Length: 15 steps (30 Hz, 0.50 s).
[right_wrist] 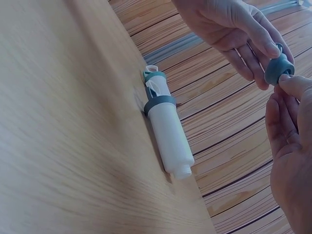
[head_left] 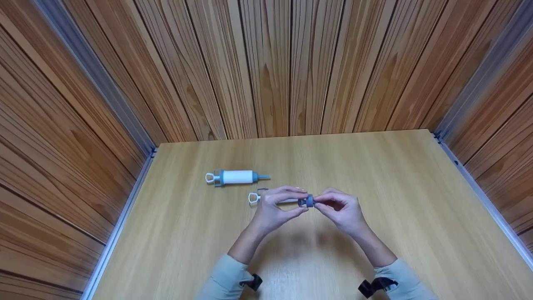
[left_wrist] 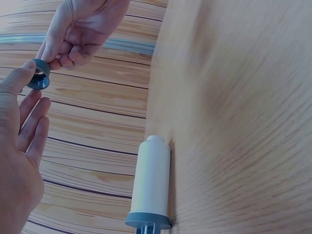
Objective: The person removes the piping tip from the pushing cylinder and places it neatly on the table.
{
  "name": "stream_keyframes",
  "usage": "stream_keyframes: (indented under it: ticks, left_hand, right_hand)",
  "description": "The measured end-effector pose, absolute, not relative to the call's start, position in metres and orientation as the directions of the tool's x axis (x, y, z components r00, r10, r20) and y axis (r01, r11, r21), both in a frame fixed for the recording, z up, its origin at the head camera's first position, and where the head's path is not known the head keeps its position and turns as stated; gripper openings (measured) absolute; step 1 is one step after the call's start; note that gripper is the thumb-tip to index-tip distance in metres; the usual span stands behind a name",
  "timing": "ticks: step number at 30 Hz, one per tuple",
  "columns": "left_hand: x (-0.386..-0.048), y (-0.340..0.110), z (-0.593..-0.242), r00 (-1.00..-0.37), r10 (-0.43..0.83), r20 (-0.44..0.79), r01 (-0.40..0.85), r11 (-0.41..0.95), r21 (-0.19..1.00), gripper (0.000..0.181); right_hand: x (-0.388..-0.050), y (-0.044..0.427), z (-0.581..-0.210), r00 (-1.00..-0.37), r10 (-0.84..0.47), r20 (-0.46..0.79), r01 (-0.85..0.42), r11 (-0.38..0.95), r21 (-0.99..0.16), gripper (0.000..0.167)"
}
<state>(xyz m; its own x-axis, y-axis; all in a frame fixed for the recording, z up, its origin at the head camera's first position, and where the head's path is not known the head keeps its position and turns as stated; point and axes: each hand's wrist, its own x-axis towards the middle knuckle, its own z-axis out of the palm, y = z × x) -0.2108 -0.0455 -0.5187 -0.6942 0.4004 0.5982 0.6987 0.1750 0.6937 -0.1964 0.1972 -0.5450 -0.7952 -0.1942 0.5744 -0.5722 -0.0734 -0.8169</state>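
L hand [head_left: 278,208] grip: clamped on blue-grey cap [head_left: 310,201], thumb one side, fingers opp. R hand [head_left: 343,208] grip: thumb & fingers together, pinching R end of same cap. Cap loc.: btwn both hands, held up off desk, sideways in head view. Cap hollow, rim visible from L wrist; R thumb tip at its open end in R wrist view. Whether anything sits inside: cannot tell, fingers in the way.

Containers: two white syringe-type cyls. Near cyl. [right_wrist: 170,136] lies on its side just behind L hand, partly hidden from head cam; grey collar at one end, white loop hdl. beyond it, bare narrow neck at other end. Far cyl. [head_left: 238,177] lies on its side further back, approx. parallel; blue-grey collar, white loop hdl. to L, blue-grey nozzle fitted, pointing R. Contents of both: cannot tell, walls opaque.

Surface: desk [head_left: 187,250], light wood grain, shadows under hands. Lt. sleeves [head_left: 222,277] w/ blk. wrist mounts [head_left: 252,282] at near edge of head view.

Room: wood-plank walls [head_left: 266,75] at back & both sides; metal strips [head_left: 112,79] at corners & along desk sides.
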Motion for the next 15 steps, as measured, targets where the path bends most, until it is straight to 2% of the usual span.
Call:
stream_keyframes:
  ticks: [15]
  left_hand:
    - [-0.2106,-0.0445,-0.5192,-0.696,0.402,0.595,0.695,0.170,0.699,0.025]
  right_hand:
    - [-0.1960,0.1994,-0.5450,-0.804,-0.203,0.559,-0.559,-0.063,-0.827,0.026]
